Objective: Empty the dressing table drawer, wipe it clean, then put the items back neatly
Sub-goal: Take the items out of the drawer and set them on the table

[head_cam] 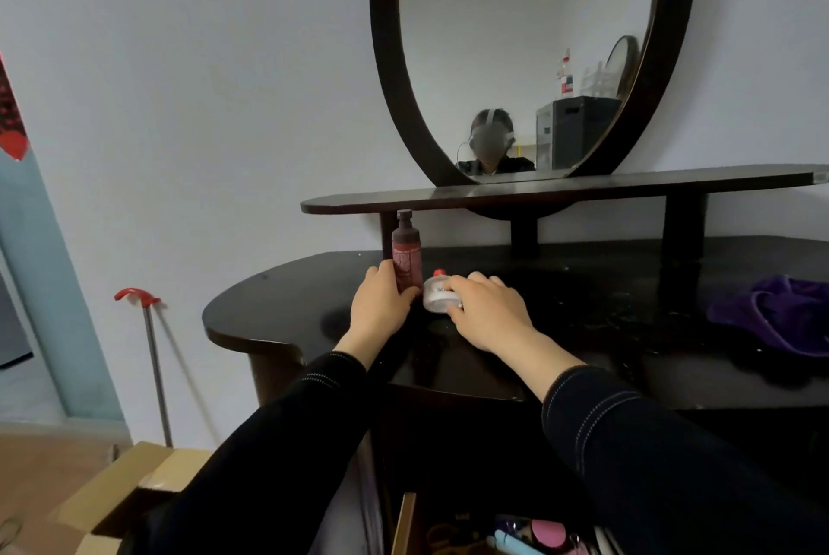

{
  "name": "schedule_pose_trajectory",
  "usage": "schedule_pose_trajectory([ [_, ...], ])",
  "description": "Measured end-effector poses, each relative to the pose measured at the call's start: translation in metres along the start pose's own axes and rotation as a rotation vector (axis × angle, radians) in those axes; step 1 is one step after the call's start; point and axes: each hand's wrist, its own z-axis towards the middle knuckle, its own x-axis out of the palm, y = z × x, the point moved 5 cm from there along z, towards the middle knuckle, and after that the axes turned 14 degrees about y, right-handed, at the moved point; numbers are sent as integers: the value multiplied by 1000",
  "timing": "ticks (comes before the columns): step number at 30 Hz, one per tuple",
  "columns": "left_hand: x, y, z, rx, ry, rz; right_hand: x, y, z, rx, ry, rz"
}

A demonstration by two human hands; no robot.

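On the dark dressing table top (583, 312) my left hand (381, 303) grips a tall dark red pump bottle (407, 256) that stands upright near the back left. Right beside it, my right hand (486, 310) holds a small round white jar (437, 294) lying against the bottle's foot; a small red cap (439, 272) shows just behind it. At the bottom edge the drawer (406, 523) stands open, with several small items (534, 536) inside, pink and light blue among them.
A purple cloth (785, 316) lies bunched on the table's right side. A narrow shelf (538, 191) and an oval mirror (529, 52) rise behind. A red-topped metal pole (154, 366) leans on the wall at left, above a cardboard box (121, 491) on the floor.
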Motion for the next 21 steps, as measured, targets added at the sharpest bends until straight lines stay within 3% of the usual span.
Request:
schedule_pose_trajectory([
  [4,1,-4,-7,-42,-18,170,0,0,-4,-15,46,-8],
  [9,-11,-7,-43,-75,-39,36,-12,-1,-34,-2,-5,100],
  [12,-16,-18,-83,-23,-61,-44,-21,-2,-68,4,-41,168],
  [16,2,-30,-168,115,-237,-5,-23,-1,-134,-20,-178,296],
  [19,46,-31,-240,268,-168,-94,-7,4,-200,-163,-330,212],
  [21,85,-21,-274,295,-50,-194,22,-4,-242,-251,-337,259],
])
